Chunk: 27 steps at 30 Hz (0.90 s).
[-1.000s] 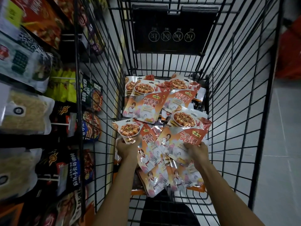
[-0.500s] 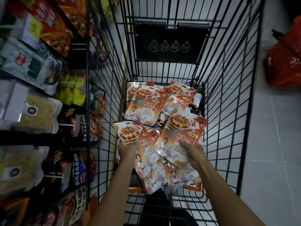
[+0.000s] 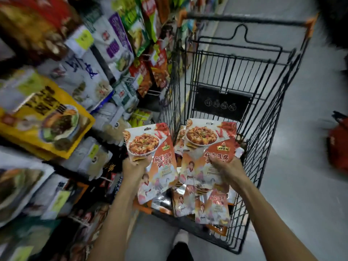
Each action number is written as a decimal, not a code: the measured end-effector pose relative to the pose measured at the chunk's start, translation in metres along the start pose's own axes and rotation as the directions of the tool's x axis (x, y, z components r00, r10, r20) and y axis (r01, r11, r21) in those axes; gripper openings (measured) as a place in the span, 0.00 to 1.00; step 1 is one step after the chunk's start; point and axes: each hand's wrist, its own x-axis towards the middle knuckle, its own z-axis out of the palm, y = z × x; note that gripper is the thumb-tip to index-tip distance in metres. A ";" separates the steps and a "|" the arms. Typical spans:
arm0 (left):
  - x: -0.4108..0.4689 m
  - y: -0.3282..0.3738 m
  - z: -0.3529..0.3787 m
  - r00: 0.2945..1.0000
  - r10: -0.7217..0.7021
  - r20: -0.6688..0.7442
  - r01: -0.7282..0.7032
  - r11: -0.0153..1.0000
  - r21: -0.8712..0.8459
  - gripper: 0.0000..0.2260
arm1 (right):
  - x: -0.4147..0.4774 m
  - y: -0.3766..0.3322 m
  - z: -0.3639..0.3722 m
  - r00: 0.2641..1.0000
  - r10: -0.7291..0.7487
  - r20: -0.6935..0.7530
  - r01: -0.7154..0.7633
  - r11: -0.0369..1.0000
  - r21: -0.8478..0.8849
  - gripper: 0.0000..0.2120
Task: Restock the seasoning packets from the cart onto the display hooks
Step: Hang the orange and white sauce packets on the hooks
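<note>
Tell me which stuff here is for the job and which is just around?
For the job: left hand and right hand, each gripping seasoning packets; the cart; the shelf display.
Just around: yellow bag, red basket.

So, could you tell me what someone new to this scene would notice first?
Two bright orange seasoning packets with a red dish pictured on them, one gripped in the left hand and one in the right hand, raised at the picture's centre. Behind and beneath them stands the black wire cart, more packets showing below the hands. On the left, the display wall is crowded with hanging bags.
</note>
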 end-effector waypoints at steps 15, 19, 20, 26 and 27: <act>-0.284 0.135 -0.243 0.777 0.384 -0.498 -0.452 0.892 -0.017 0.04 | -0.194 -0.145 0.165 0.639 -0.297 0.709 0.451 0.892 -0.032 0.14; -0.368 0.144 -0.309 0.635 0.447 -0.630 -0.492 0.863 0.116 0.07 | -0.262 -0.158 0.232 0.447 -0.327 0.833 0.528 0.848 0.049 0.06; -0.388 0.144 -0.324 0.603 0.456 -0.655 -0.502 0.854 0.133 0.06 | -0.280 -0.158 0.249 0.406 -0.336 0.850 0.537 0.840 0.076 0.06; -0.492 0.124 -0.420 0.412 0.442 -0.797 -0.534 0.826 0.182 0.06 | -0.395 -0.127 0.351 0.173 -0.282 0.944 0.476 0.863 0.171 0.14; -0.508 0.118 -0.436 0.397 0.445 -0.803 -0.530 0.825 0.195 0.06 | -0.414 -0.118 0.366 0.136 -0.263 0.955 0.456 0.873 0.175 0.15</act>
